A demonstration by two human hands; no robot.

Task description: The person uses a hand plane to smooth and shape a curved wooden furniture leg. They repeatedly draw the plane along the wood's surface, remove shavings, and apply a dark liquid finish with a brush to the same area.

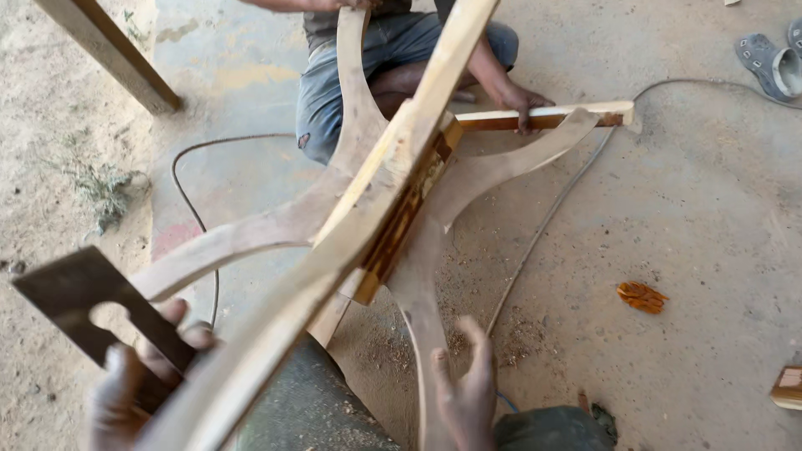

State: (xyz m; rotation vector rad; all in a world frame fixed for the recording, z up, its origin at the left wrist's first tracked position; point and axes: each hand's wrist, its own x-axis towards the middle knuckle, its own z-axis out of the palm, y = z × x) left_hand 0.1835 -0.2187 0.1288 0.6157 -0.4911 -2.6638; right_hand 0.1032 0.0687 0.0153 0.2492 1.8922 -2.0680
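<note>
Left hand [134, 380] grips flat metal tool [88, 305]; right hand [468, 388] open against curved wooden frame [368, 209].

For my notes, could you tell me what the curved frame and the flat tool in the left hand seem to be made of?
The curved frame looks like bare, unfinished pale wood, with visible grain and sawdust beneath. The flat tool in the left hand looks like dark, dull metal, though blur leaves that uncertain.

Both hands low in view, left hand [134, 376] fingers curled closed — right hand [468, 388] open, fingers extended upward
</note>
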